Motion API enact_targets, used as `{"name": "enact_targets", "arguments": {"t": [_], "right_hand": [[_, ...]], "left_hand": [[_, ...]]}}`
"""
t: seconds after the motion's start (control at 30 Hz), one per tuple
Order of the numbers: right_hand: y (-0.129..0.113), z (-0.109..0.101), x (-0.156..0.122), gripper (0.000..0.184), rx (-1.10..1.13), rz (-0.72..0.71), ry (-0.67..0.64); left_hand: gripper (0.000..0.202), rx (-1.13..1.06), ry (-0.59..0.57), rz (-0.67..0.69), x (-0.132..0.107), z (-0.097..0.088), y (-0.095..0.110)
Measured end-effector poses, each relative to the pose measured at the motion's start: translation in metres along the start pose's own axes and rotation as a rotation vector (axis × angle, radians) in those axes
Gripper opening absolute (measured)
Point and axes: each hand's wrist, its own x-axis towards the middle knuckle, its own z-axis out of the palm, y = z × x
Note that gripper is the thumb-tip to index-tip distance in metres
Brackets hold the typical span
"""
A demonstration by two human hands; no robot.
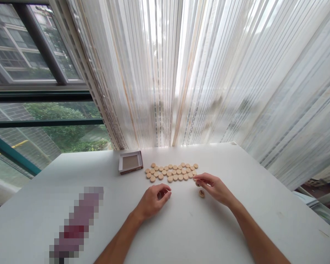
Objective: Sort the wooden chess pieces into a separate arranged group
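My right hand [216,189] pinches a round wooden game piece [198,183] between thumb and fingers, its dark-marked side partly showing. Just below it on the table lies another wooden piece [201,193], face up with a dark mark. Beyond both hands, several pale wooden discs [174,172] lie in loose rows, blank sides up. My left hand [155,200] rests near the front of these rows. Its fingers are loosely curled, with a gap between thumb and fingertips and nothing visible in them.
A shallow box tray [120,165] with a dark rim stands left of the discs, near the back edge of the white table [181,234]. At the left lies a long blurred-out item [78,223]. Striped curtains [165,91] hang behind the table, beside a window [38,119].
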Motion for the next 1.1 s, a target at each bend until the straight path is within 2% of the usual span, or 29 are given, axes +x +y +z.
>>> {"name": "enact_targets", "arguments": {"t": [0.17, 0.33, 0.53, 0.87, 1.0, 1.1], "right_hand": [[0.004, 0.004, 0.0, 0.026, 0.012, -0.031, -0.008], [-0.002, 0.008, -0.002, 0.028, -0.139, 0.07, -0.008], [0.0, 0.015, -0.003, 0.017, -0.254, 0.109, -0.039], [0.003, 0.022, -0.001, 0.012, -0.23, 0.075, -0.073], [0.0, 0.018, -0.002, 0.016, -0.287, 0.024, -0.035], [-0.006, 0.01, -0.005, 0.018, -0.312, -0.022, -0.081]], "left_hand": [[0.018, 0.011, -0.009, -0.005, 0.0, -0.001, 0.003], [0.018, 0.016, -0.004, -0.003, 0.0, 0.0, 0.003], [0.018, 0.018, -0.005, 0.002, 0.0, -0.001, 0.003], [0.023, 0.016, -0.02, -0.008, 0.001, -0.003, 0.006], [0.026, 0.013, -0.019, -0.011, 0.0, -0.003, 0.007], [0.026, 0.018, -0.017, -0.011, 0.0, -0.003, 0.007]]}}
